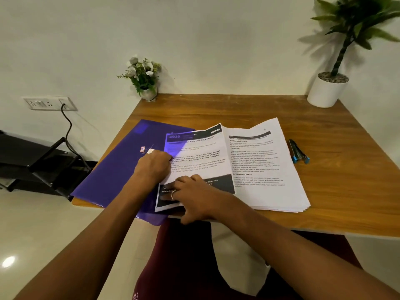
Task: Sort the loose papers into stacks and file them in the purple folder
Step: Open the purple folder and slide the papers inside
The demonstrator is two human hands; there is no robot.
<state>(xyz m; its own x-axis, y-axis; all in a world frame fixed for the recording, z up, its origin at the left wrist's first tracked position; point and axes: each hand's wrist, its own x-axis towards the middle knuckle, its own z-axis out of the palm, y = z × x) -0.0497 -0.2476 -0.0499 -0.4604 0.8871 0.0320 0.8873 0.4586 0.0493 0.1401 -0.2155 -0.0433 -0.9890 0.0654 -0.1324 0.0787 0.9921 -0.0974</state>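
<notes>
We sit at a wooden table [337, 191] with the purple folder [116, 172] at our 10 o'clock. It lies flat and slantwise, and its near corner hangs over the table's edge. A printed sheet [201, 152] with dark bands at head and foot lies against the folder's right side. Its upper-left corner shows a purple tint, as if a translucent flap covers it.

The left hand [152, 167] sits on the folder at the sheet's 9 o'clock edge, knuckles up and fingers curled under. We cannot tell whether it pinches the sheet, the flap or nothing at all. The right hand [194, 195] rests at the sheet's 6 o'clock end with its fingers laid out straight towards 9 o'clock. They press flat on the lower dark band and grasp nothing. One finger wears a ring [173, 194].

At the sheet's 3 o'clock lies a stack [266, 167] of white printed papers, its top page partly under the sheet's right edge and its lower corner fanned a little.

Beyond the stack, at 3 o'clock and well apart from it, lies a black-and-blue stapler [298, 151]. A small vase of flowers [144, 79] stands at the table's far-left corner, at 11 o'clock, and a potted plant [326, 92] stands at 1 o'clock. Off the table at 9 o'clock there is a wall socket [49, 103] with a cable [69, 131] plugged in — below it stands a black rack [32, 163].
</notes>
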